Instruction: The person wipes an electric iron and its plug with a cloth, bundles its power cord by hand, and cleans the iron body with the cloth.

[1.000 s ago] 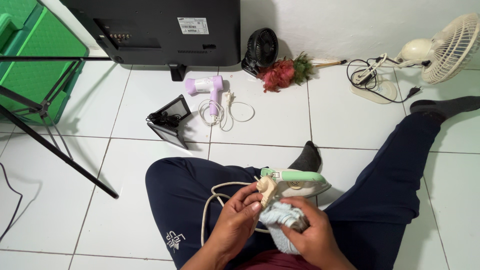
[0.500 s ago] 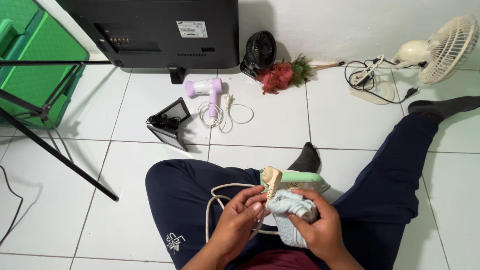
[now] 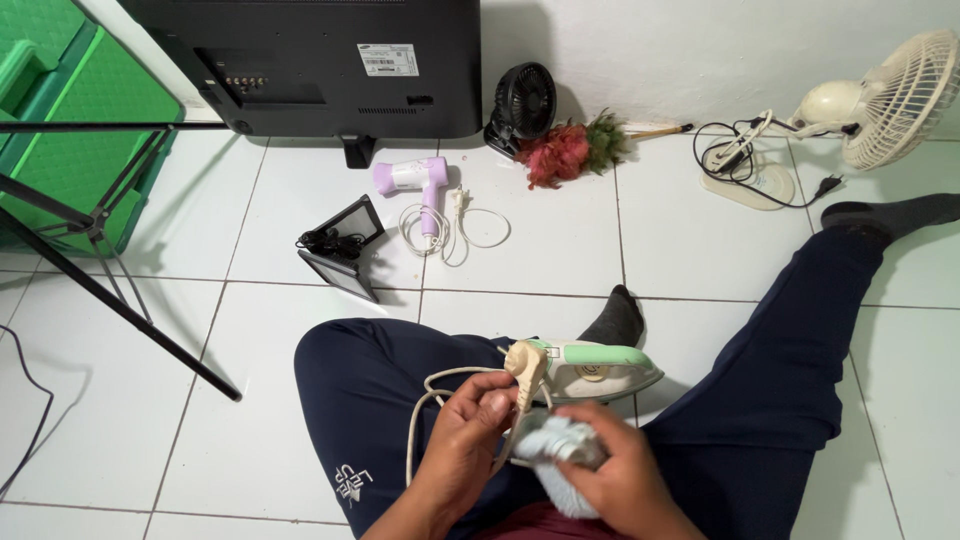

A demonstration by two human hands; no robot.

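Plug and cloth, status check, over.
Left hand pinching cream plug, cord looped over thigh. Right hand gripping pale blue cloth just below plug. Green iron behind; nothing blocking.

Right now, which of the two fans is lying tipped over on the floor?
The cream fan at far right lies tipped over; the small black fan stands upright by the wall.

The iron (image 3: 590,368) lies between the person's 2 legs, just beyond the left hand (image 3: 470,440) and right hand (image 3: 610,485). The plug (image 3: 526,363) sits above the left hand, the cloth (image 3: 556,447) in the right. Farther out on the floor, the hair dryer (image 3: 415,180) lies right of the small frame (image 3: 340,245). Against the wall stand the television (image 3: 330,60), the small fan (image 3: 522,100), the feather duster (image 3: 570,148) and, far right, the desk fan (image 3: 860,100). The tripod (image 3: 100,250) stands left.
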